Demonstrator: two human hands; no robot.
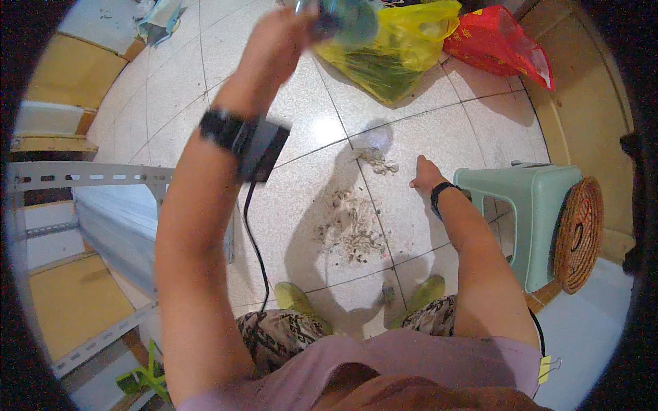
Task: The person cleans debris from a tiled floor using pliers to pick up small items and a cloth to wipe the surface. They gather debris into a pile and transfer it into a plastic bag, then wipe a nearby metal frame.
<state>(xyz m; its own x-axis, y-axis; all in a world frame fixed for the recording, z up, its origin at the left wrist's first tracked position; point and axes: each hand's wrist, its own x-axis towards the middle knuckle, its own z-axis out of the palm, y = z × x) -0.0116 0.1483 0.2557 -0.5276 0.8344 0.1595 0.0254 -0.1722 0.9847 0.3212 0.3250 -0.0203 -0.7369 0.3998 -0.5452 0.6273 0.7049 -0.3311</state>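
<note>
My left hand [277, 49] is raised at the top of the view, closed around a translucent bluish-green container [352, 23] that motion blurs; its exact kind is unclear. A yellow plastic bag [390, 67] lies on the floor just beyond it. Low over the tiles, my right hand [429, 176] holds nothing visible, with a finger and the thumb apart. To its left lie a small clump of pale scraps [378, 162] and a wider scatter of pale and dark debris [354, 226]. Shadows of my arms fall across the floor.
A red plastic bag [501, 46] sits right of the yellow one. Close to my right arm stand a green plastic stool [545, 221] and a round woven mat [578, 236]. A slotted metal rack [97, 174] borders my left side. A black cable [252, 221] hangs from my left wrist device.
</note>
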